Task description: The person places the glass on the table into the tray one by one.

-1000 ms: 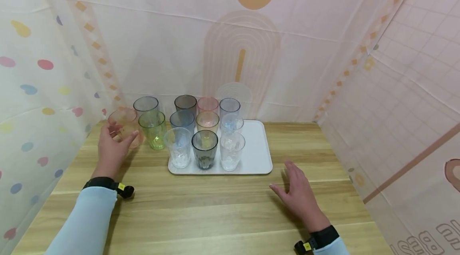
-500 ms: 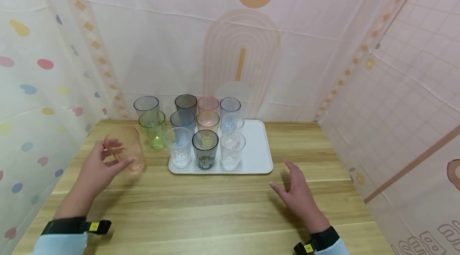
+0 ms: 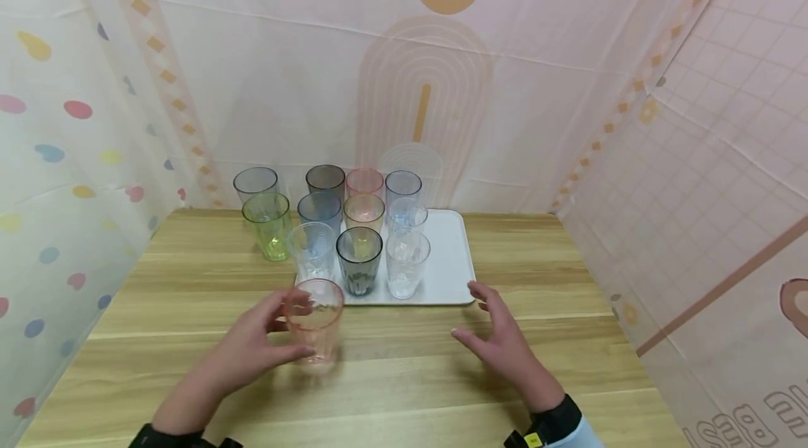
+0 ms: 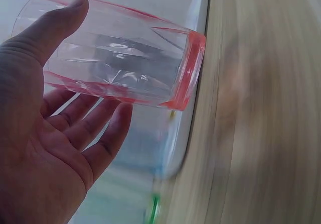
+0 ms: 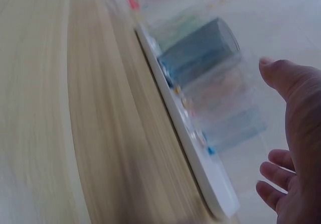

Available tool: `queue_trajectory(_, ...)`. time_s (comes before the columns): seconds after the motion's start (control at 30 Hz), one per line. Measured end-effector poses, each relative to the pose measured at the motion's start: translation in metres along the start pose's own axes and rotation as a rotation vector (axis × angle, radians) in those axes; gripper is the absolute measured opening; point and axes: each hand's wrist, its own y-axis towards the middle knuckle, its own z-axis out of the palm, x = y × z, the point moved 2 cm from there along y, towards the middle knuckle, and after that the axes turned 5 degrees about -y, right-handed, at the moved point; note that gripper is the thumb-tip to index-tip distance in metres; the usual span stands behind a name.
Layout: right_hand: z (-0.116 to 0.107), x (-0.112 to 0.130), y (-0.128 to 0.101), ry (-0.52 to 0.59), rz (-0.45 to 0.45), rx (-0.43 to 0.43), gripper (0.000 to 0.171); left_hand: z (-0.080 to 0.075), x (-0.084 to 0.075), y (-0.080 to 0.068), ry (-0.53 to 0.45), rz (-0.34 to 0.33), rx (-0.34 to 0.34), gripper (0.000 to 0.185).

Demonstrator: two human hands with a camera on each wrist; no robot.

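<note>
A pink cup (image 3: 313, 320) is held upright by the left hand (image 3: 252, 346) over the table (image 3: 404, 378), just in front of the near edge of the white tray (image 3: 449, 262); whether its base touches the wood cannot be told. The thumb and fingers are curled round the cup's side, as is seen closely in the left wrist view, where the cup (image 4: 120, 73) lies across the left hand (image 4: 45, 133) with the thumb on one side and the fingers on the other. The right hand (image 3: 501, 343) is kept above the table to the right of the cup, near the tray's front right corner, with fingers spread and relaxed and nothing held; in the right wrist view the right hand (image 5: 296, 148) is seen beside the tray (image 5: 200, 158), blurred. On the tray nine cups are stood in three rows, a dark grey cup (image 3: 359, 260) in the middle of the front row between two clear ones. On the bare table left of the tray a green cup (image 3: 268, 225) is stood, with a grey cup (image 3: 255, 185) behind it.
</note>
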Motion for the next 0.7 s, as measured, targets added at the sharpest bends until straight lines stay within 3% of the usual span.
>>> queue_trajectory(0.17,0.017,0.013,0.005,0.082,-0.014,0.073,0.087,0.038,-0.016,0.02,-0.093,0.04,0.088,0.079)
queue_trajectory(0.37,0.036,0.028,0.012,0.218,-0.076,0.141,0.085,0.077,-0.029,0.039,-0.127,0.065,0.169,0.085)
queue_trajectory(0.53,0.045,0.038,0.013,0.317,-0.119,0.202,0.084,0.095,-0.038,0.049,-0.148,0.094,0.206,0.081)
queue_trajectory(0.7,0.048,0.045,0.011,0.367,-0.082,0.249,0.089,0.105,-0.043,0.054,-0.158,0.116,0.238,0.074)
